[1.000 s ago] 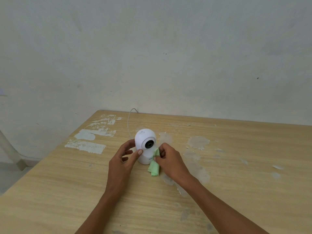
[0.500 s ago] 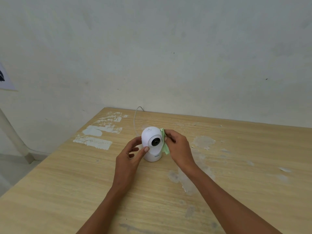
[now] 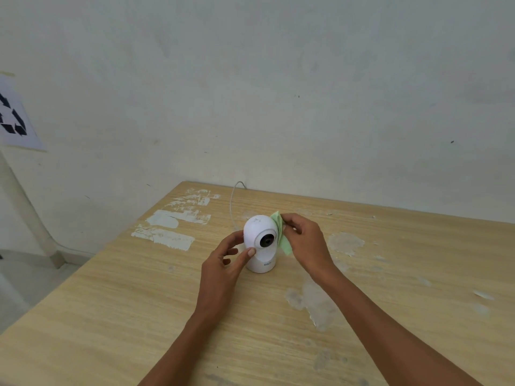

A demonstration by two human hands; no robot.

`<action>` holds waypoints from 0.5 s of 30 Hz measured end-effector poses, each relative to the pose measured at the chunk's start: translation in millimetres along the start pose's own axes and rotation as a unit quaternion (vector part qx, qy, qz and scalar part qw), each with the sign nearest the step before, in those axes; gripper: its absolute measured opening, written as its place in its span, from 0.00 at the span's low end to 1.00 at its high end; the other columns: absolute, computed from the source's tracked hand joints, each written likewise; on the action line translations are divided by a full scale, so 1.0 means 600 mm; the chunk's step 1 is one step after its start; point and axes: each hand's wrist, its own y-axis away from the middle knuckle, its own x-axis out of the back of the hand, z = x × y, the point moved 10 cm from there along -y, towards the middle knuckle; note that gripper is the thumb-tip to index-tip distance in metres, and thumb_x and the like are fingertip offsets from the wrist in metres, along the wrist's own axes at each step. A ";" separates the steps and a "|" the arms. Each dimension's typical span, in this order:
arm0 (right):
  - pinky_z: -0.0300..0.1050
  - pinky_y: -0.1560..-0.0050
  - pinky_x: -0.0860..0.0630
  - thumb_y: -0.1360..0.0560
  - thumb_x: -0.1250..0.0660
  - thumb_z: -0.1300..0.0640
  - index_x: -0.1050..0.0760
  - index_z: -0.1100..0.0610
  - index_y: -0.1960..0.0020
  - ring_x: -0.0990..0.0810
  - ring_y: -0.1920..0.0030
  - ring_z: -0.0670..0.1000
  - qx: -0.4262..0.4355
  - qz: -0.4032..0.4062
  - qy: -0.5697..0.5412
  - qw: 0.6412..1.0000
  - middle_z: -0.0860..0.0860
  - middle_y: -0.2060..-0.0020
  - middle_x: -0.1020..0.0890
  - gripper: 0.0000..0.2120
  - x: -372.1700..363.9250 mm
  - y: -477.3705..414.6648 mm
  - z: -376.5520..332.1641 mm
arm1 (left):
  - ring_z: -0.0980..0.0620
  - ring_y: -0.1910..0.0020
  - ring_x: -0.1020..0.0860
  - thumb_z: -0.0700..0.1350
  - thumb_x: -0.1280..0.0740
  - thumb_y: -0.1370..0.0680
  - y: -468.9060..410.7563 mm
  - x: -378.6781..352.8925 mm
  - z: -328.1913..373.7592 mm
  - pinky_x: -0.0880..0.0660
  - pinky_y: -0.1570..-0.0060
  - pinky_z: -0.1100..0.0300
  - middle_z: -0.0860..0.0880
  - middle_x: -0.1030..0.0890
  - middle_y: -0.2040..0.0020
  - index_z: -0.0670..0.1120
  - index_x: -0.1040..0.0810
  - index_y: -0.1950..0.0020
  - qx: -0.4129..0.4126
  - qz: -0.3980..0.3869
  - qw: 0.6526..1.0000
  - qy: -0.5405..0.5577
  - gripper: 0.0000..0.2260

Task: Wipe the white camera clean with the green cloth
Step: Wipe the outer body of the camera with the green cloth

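Note:
A white dome camera [image 3: 257, 232] with a dark round lens stands upright on the wooden table [image 3: 139, 316], lens facing me. My left hand [image 3: 223, 270] grips its left side and base, thumb on the front below the lens. My right hand [image 3: 305, 242] pinches the light green cloth [image 3: 282, 238] and presses it against the camera's upper right side. Most of the cloth is hidden behind my fingers and the camera's head.
A thin white cable [image 3: 232, 201] runs from behind the camera over the table's far edge. White paint patches [image 3: 164, 236] mark the table's left part, scuffs [image 3: 345, 242] the right. The wall stands close behind. A paper sign [image 3: 15, 118] hangs at far left.
My right hand has carried the cloth from low at the camera's base up along its right side to the top of the head. My left hand has kept its hold.

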 end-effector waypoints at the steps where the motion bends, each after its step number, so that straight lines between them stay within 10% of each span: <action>1: 0.35 0.47 0.23 0.19 0.36 0.61 0.17 0.52 0.41 0.18 0.47 0.40 0.013 0.005 -0.003 1.000 0.41 0.49 0.15 0.12 0.001 -0.004 -0.012 | 0.64 0.41 0.21 0.54 0.27 0.22 0.001 -0.001 0.000 0.22 0.39 0.52 0.66 0.18 0.39 0.65 0.21 0.35 0.001 -0.002 1.000 0.000 0.15; 9: 0.22 0.54 0.30 0.19 0.38 0.62 0.18 0.51 0.40 0.20 0.49 0.39 0.050 -0.034 0.049 0.997 0.41 0.47 0.15 0.14 -0.009 -0.013 -0.048 | 0.62 0.38 0.22 0.52 0.37 0.15 -0.012 0.026 0.072 0.24 0.38 0.58 0.63 0.20 0.36 0.57 0.22 0.31 -0.047 0.062 0.997 -0.012 0.13; 15: 0.27 0.50 0.26 0.19 0.38 0.60 0.22 0.50 0.43 0.19 0.45 0.37 0.096 -0.057 0.049 0.992 0.40 0.48 0.16 0.10 -0.025 -0.014 -0.094 | 0.70 0.45 0.22 0.55 0.42 0.14 -0.105 -0.016 0.201 0.30 0.48 0.74 0.62 0.17 0.46 0.51 0.16 0.39 -0.082 -0.104 0.987 -0.095 0.17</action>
